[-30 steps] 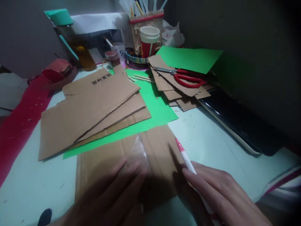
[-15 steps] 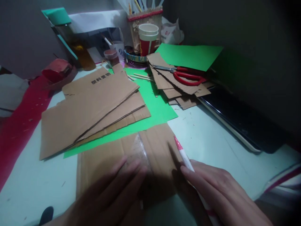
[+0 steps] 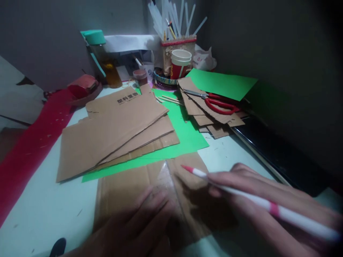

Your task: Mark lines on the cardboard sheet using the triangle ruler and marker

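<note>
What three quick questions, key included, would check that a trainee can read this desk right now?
1. True or false: the red-handled scissors rest on the smaller cardboard pieces.
2. Name the see-through thing that the left hand presses down on the cardboard sheet.
3. Fill in the side: the white pen with the pink band is held in the person's ____ hand.

Key: 1. True. 2. A clear triangular ruler. 3. Right.

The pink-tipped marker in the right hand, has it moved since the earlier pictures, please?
Yes, leftward: judged against the right corner of the lower green sheet, the marker's tip now sits farther left, nearer the clear triangle.
</note>
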Demonstrator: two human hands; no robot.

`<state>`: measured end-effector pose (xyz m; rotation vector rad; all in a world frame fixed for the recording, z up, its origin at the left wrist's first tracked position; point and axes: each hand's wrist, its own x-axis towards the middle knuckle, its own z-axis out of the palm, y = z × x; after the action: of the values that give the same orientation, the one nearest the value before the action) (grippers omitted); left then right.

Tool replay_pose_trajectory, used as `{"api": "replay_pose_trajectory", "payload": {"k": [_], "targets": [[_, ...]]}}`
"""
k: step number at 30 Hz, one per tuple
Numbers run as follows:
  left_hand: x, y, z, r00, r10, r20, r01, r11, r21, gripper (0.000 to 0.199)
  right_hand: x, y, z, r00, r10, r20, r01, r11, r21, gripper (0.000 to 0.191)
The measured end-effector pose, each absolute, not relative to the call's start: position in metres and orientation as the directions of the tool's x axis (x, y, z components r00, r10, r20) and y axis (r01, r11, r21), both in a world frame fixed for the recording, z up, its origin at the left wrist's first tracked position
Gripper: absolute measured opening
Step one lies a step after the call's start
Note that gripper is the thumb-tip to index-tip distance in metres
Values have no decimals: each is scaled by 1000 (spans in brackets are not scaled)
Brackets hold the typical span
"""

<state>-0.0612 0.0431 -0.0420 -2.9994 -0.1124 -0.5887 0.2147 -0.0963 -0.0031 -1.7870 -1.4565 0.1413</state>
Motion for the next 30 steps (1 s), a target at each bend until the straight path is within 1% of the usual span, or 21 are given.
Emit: {"api": "replay_pose_trajectory", "payload": {"k": [1,2,3,4,6,8,10,11,14,16,18,20,24,27,30], "targets": [[-64,43,-45,920,46,390,69,-997,-47,47,216,-85,2,268,880,393,761,57,-647,27],[-67,42,-47,918,42,395,56,-998,-24,46,216,-74,7,269,877,398,704,104,-703,27],[-69,42,-50,918,39,394,45,-999,-6,46,216,-64,11,270,892,363,629,122,-767,26],[-70,41,-52,924,29,382,34,-999,-4,46,214,-54,13,266,902,340,595,124,-794,22],[-71,40,-55,935,2,356,14,-999,-31,47,211,-42,16,266,922,281,559,90,-825,21],[-70,40,-56,932,-18,362,1,-999,-53,47,208,-37,16,263,927,268,568,76,-819,22],[-69,40,-56,922,1,388,17,-999,-36,47,205,-34,16,263,920,292,598,83,-798,23],[-68,40,-55,918,20,397,32,-999,-23,45,204,-33,16,261,916,305,617,84,-782,25],[-62,42,-50,900,38,435,40,-999,5,28,202,-29,16,256,903,345,665,94,-741,34],[-57,43,-46,882,19,470,18,-1000,7,29,200,-27,16,248,897,365,683,105,-722,36],[-54,44,-44,874,11,485,15,-1000,-4,32,199,-28,15,242,895,374,693,111,-712,35],[-52,43,-43,873,42,485,44,-999,7,32,198,-30,13,238,897,372,697,109,-709,32],[-52,40,-44,869,89,486,56,-995,82,18,200,-33,11,200,919,339,680,118,-724,22],[-52,38,-44,871,44,490,31,-999,33,21,203,-32,9,166,920,355,668,160,-727,24],[-52,39,-41,858,72,509,55,-997,48,21,205,-33,8,154,915,372,672,179,-718,24]]}}
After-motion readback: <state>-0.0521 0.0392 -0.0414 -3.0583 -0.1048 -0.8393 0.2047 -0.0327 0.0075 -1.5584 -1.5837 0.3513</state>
